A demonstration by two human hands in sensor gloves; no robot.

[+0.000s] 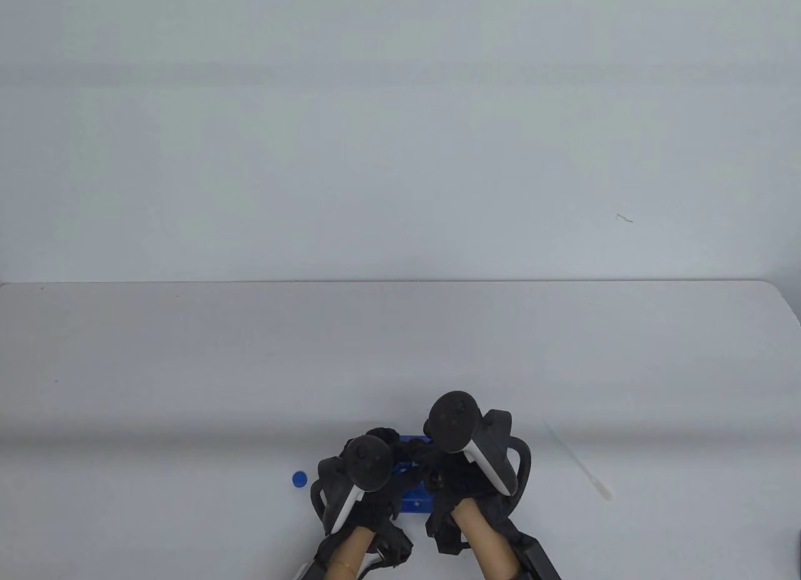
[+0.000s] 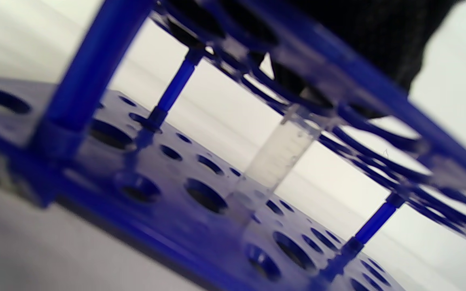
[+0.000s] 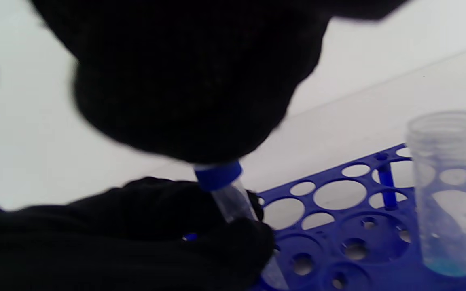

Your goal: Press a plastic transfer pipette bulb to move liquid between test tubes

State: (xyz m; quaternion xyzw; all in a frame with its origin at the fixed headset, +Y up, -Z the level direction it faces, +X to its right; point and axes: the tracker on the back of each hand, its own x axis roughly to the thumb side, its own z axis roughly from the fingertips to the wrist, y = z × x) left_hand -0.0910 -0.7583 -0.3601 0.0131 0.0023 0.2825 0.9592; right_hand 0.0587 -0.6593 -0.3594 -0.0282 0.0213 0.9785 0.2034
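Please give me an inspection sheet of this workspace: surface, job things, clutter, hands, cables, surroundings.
Surface: white table, bare.
Job things: blue rack; open tube upright in it, blue liquid at bottom; capped tube; pipette lying apart on the right.
Clutter: loose blue cap left of the hands.
Hands: left hand holds the capped tube; right hand on its cap.
Cables: nothing seen.
Surroundings: plain white wall.
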